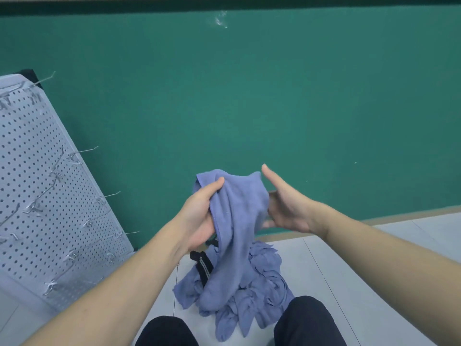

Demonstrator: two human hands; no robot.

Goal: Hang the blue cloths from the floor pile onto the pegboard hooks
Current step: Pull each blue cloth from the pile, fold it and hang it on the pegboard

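Soft blue cloth [237,211] hangs up off the floor, bunched in your left hand [199,218]. Your left thumb presses on its front and your curled fingers hold it from behind. Its tail drops from under your fingers to the heap of blue cloths [262,290] on the pale tiled floor [349,258]. Your right hand [287,208] is flat and loose, fingers straight, right beside the cloth's far edge; it holds nothing.

I think you are getting one cloth ready to hang. Pinch the top edge with your right fingers too, and pull it a bit wide so you find one thin layer. Shake it so it comes free of the heap and the black strap [203,265] under your left fingers.

Then carry it over to the bare thin wire hooks [84,151] on the white board full of little holes [45,196], away past your left fingers.
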